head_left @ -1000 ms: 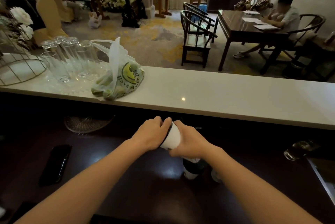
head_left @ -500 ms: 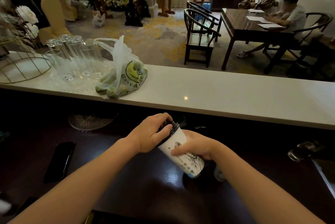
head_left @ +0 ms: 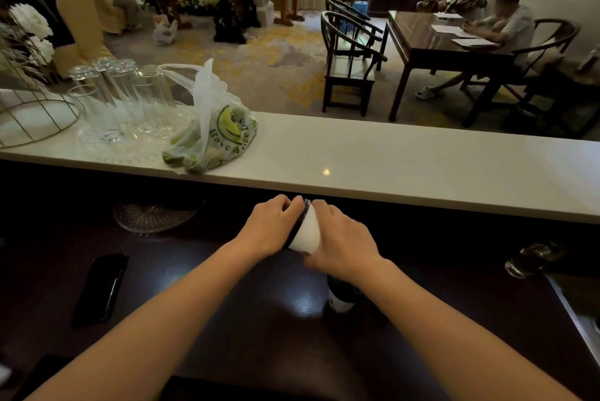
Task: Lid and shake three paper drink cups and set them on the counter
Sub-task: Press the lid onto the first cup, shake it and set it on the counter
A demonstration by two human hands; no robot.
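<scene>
A white paper cup (head_left: 306, 233) with a black lid is held tilted above the dark lower worktop, lid end pointing up and to the left. My left hand (head_left: 271, 228) covers the lid. My right hand (head_left: 344, 243) wraps the cup's body, hiding its lower end. Below my right wrist a second cup (head_left: 339, 298) stands on the dark worktop, mostly hidden by my forearm. The white counter (head_left: 422, 166) runs across in front of me, just beyond my hands.
On the counter's left lie a plastic bag of green fruit (head_left: 216, 134), several upturned glasses (head_left: 123, 98) and a wire stand (head_left: 32, 118). A phone (head_left: 99, 290) and a glass dish (head_left: 156, 215) rest on the dark worktop; a glass (head_left: 531, 259) sits at right.
The cup swung from steeply tilted to lower with its printed side showing, then back up. Both hands kept their grip throughout.
</scene>
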